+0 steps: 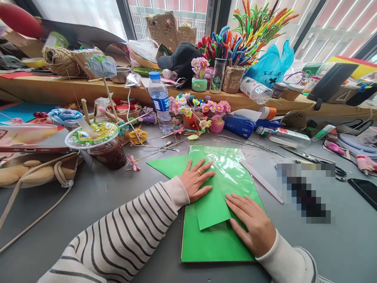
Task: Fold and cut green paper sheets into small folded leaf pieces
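On the grey table (338, 251), directly before the person, lies a pack of green paper (212, 249) in a clear plastic cover, one short edge facing the person. On top of it rests a loose green sheet (210, 212), set askew, its lower edge slanting across the pack. A pointed green corner (169, 165) juts past the pack's left side; whether it belongs to the same sheet cannot be told, as the hand covers the join.

Left hand (198, 181): palm down on the loose sheet, fingers spread, ring on one finger, grasping nothing. Right hand (253, 226): laid flat at the sheet's right edge, partly over the covered pack, fingers close together and thumb a little apart; no pinch is visible. Both arms wear pale sleeves; the left is striped.

To the right of the pack, a pale strip (262, 182) lies slantwise beside it. Further right are a blurred patch, its contents unreadable, and a dark phone (363, 192). Beyond the pack's far edge, thin wires (250, 143) lie in a loose bundle near a blue tissue pack (240, 124).

To the left stands a lidded drink cup (108, 155), with a pink flower (133, 163) just beside it. Behind, a water bottle (160, 106) stands upright near fuzzy flowers (216, 108). On the wooden ledge (141, 88) sit a ball of twine (61, 61), a black cap (184, 59) and a blue plastic bag (271, 65).
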The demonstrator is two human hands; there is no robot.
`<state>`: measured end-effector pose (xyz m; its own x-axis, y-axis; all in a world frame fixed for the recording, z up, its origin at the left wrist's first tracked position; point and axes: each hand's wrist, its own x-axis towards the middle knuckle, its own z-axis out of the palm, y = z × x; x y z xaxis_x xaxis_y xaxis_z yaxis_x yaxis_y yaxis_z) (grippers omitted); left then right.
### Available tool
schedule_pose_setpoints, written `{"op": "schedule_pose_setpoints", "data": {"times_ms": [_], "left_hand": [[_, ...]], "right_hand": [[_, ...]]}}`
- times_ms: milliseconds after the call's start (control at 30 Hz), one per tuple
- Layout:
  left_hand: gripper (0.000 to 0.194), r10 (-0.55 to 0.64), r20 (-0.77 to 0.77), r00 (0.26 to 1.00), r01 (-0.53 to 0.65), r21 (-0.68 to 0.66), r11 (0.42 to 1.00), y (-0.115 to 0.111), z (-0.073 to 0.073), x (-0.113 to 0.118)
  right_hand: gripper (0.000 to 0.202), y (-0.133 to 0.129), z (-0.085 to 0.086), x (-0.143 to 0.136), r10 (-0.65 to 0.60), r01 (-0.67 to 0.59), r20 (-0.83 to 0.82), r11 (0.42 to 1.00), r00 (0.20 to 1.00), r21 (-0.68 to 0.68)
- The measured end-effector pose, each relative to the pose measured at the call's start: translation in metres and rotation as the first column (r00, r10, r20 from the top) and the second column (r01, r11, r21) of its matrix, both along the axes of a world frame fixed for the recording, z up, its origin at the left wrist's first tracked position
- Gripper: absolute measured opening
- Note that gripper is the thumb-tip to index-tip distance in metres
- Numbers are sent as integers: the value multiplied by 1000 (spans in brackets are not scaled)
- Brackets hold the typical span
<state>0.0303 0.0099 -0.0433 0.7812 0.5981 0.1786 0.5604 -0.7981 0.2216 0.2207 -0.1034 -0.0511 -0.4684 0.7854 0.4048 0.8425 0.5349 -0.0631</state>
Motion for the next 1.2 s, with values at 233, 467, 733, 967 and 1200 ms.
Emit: {"op": "schedule_pose_setpoints", "data": {"times_ms": [233,467,733,967,1200], "left_hand": [[48,94,9,996,-93,-58,994,-3,7,2],[53,232,188,954,-160,-332,930,23,45,-30],[70,625,353,697,22,-881,473,49,33,-50],[48,690,424,587,190,-900,392,56,28,-56],[34,635,304,710,91,-934,346,53,17,-47]], "right_hand": [[23,5,5,5,-85,88,-268,996,960,1],[22,26,19,51,-399,198,-501,892,768,-407],[29,72,34,54,-669,-132,-676,674,308,-727],[25,78,32,68,-703,-168,-637,619,318,-767],[25,81,28,66,-661,-185,-652,635,371,-750]]}}
